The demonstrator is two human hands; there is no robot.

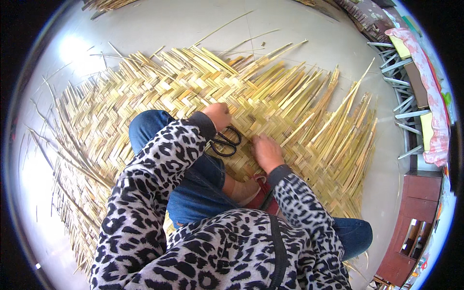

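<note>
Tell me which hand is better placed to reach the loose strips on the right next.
Probably the right hand: it is at the woven mat, nearer those loose strips, while the left hand is farther across, by the black scissors.

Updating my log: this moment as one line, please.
left hand: at mat, by scissors | right hand: at mat | strips: unwoven at edge

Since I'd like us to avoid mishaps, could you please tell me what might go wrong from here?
The black-handled scissors lie between the left grip and the right grip, so a careless move might knock them. Loose strips jut from the edge of the woven mat and could snag clothing or scratch skin.
</note>
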